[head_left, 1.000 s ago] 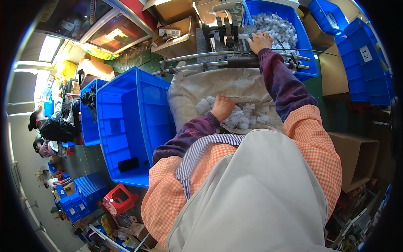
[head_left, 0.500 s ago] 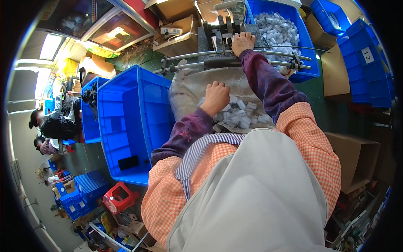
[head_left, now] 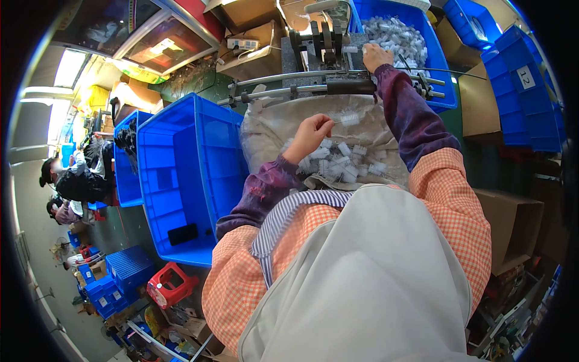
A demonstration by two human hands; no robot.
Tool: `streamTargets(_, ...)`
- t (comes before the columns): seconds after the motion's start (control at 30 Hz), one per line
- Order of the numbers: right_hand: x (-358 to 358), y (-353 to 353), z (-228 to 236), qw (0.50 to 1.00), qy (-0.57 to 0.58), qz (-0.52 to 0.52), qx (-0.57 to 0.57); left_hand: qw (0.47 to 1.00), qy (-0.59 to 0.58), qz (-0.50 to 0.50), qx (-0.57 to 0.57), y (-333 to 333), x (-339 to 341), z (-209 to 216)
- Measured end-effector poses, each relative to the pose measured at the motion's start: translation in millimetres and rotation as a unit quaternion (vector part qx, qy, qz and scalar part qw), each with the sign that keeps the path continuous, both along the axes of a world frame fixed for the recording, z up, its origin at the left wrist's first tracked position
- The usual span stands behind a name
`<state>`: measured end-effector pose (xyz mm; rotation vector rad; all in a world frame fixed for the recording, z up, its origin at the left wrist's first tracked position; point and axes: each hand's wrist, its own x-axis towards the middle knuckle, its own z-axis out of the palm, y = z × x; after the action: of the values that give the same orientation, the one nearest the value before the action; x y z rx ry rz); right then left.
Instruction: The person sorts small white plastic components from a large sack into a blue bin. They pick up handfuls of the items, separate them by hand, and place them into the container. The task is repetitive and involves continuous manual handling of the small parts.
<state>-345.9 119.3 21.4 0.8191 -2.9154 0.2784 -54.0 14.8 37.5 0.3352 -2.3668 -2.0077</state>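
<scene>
Left hand [head_left: 315, 130] is holding one small translucent bristled piece [head_left: 350, 119] in a narrow pinch at its near end, and the piece is pointing toward 3 o'clock; a loose pile [head_left: 344, 164] of similar pieces is lying at 5 o'clock on the beige cloth [head_left: 268, 130]. Right hand [head_left: 377, 57] is sitting at 1 o'clock, between the dark machine [head_left: 329, 45] and a blue bin [head_left: 435, 54]; cannot tell whether it is gripping anything. Piece is looking light, stiff-bodied, with fragile bristles, so its body is probably offering the safer hold.
</scene>
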Motion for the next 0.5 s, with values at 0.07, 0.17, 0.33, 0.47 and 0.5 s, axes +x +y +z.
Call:
streamTargets(0.07,-1,1,8,0.998,0.04,0.016,0.037,0.997,-0.009,0.0,0.082,8,-5,2)
streamTargets(0.17,-10,12,28,0.99,0.027,0.013,0.135,0.981,-0.048,-0.005,0.186,22,-10,6)
streamTargets(0.33,-4,64,43,0.991,0.011,-0.103,-0.08,0.913,-0.073,-0.014,0.401,38,-19,4)
streamTargets(0.47,58,83,29,0.816,-0.338,0.216,-0.415,0.818,-0.074,-0.001,0.57,48,-32,7)
streamTargets(0.5,95,77,62,0.68,-0.545,0.203,-0.448,0.798,-0.065,0.008,0.599,48,-34,5)
